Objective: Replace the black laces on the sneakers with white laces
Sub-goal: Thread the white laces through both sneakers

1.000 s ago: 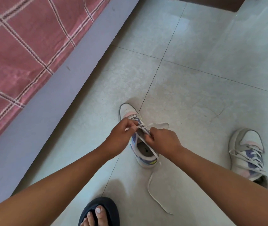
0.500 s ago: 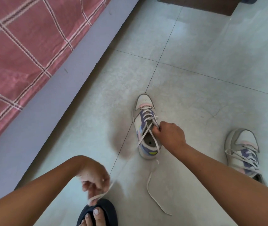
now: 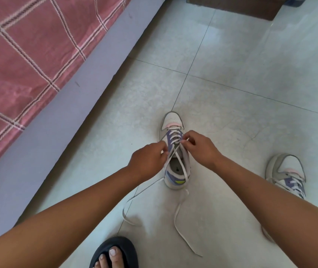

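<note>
A white, grey and purple sneaker (image 3: 171, 120) stands on the tiled floor, toe pointing away from me, half threaded with a white lace (image 3: 179, 215). My left hand (image 3: 147, 160) grips the sneaker's left side at the eyelets. My right hand (image 3: 199, 147) pinches the white lace at an eyelet on the right side. Both loose lace ends trail over the floor toward me. A second sneaker (image 3: 286, 174), laced in white, stands to the right, partly behind my right forearm. No black lace is in view.
A bed with a pink checked sheet (image 3: 28, 60) and a purple-grey frame (image 3: 61, 117) fills the left. My foot in a dark slipper (image 3: 115, 252) is at the bottom edge. A brown piece of furniture (image 3: 235, 6) stands at the top.
My left hand, which had pulled a lace end back toward my foot, has come back up to the sneaker. The right hand has stayed at the eyelets.
</note>
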Motion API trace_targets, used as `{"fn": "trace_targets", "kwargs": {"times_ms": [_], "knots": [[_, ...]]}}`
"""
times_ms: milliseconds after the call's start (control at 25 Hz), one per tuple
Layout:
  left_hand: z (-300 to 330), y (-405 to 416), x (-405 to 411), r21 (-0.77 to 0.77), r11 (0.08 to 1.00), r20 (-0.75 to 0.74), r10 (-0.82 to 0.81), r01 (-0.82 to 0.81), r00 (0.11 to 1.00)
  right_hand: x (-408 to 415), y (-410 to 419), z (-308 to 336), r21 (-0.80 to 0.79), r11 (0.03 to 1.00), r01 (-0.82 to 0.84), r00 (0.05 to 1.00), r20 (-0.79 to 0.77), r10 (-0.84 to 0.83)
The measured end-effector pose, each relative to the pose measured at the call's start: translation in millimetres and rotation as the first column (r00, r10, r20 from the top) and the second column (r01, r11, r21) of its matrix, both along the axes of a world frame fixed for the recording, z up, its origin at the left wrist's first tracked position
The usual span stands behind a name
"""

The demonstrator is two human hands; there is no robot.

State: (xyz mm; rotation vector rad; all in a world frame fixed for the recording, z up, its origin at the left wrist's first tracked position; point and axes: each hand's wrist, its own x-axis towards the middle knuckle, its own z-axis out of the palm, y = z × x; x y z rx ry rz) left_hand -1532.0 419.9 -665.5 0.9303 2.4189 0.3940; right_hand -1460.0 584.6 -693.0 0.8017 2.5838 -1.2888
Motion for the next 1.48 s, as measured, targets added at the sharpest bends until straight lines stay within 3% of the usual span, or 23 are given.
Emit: {"fn": "trace_targets", "kwargs": {"times_ms": [240, 400, 480, 560, 600, 680, 880, 1000, 1200, 1280, 1400, 1480], "knots": [[-18.2, 28.9, 13.1, -0.010, 1.000, -0.094, 0.010, -0.011, 0.995, -25.2, 11.5, 16.0, 0.259, 0.896, -0.360, 0.930, 0.181, 0.321], [-21.1, 29.6, 14.5, 0.061, 0.987, 0.065, 0.142, -0.146, 0.988, -41.5, -0.1, 18.7, 0.323, 0.785, -0.529, 0.832, 0.376, 0.407], [-19.5, 26.1, 14.5, 0.116, 0.973, 0.137, 0.185, -0.201, 0.973, -44.5, -0.1, 16.8, 0.223, 0.864, -0.451, 0.864, 0.350, 0.360], [-18.9, 21.5, 15.6, 0.128, 0.970, 0.144, 0.187, -0.205, 0.972, -37.2, 6.1, 10.1, -0.138, 0.984, -0.117, 0.953, 0.265, 0.150], [-19.4, 19.1, 16.3, 0.121, 0.974, 0.131, 0.178, -0.194, 0.975, -29.0, 6.8, 7.0, -0.360, 0.928, 0.096, 0.967, 0.254, -0.001], [-21.7, 16.0, 17.8, 0.099, 0.982, 0.101, 0.154, -0.164, 0.983, -10.7, 5.4, -2.7, -0.552, 0.765, 0.332, 0.936, 0.291, -0.197], [-28.0, 18.3, 19.0, 0.026, 0.991, -0.021, 0.133, -0.133, 0.991, 14.4, -3.2, -18.6, -0.443, 0.828, 0.344, 0.939, 0.158, -0.306], [-28.2, 21.1, 17.3, 0.005, 0.997, -0.154, 0.082, -0.082, 0.985, 13.0, -6.2, -19.3, -0.334, 0.903, 0.271, 0.962, 0.065, -0.265], [-27.0, 26.5, 16.8, 0.029, 0.999, -0.243, 0.023, -0.017, 0.970, 2.2, -7.3, -14.1, -0.317, 0.904, 0.287, 0.957, 0.065, -0.282], [-28.7, 30.5, 17.1, -0.028, 1.000, -0.256, -0.010, 0.003, 0.967, 3.1, -8.6, -14.4, -0.485, 0.808, 0.334, 0.941, 0.127, -0.313], [-29.3, 36.6, 16.3, -0.049, 0.999, -0.237, 0.006, -0.018, 0.971, 10.9, -13.9, -19.1, -0.775, 0.472, 0.421, 0.886, 0.242, -0.395], [-28.3, 39.5, 14.9, -0.046, 0.998, -0.197, 0.028, -0.038, 0.980, 14.8, -16.9, -22.1, -0.802, 0.407, 0.437, 0.865, 0.251, -0.434]]}}
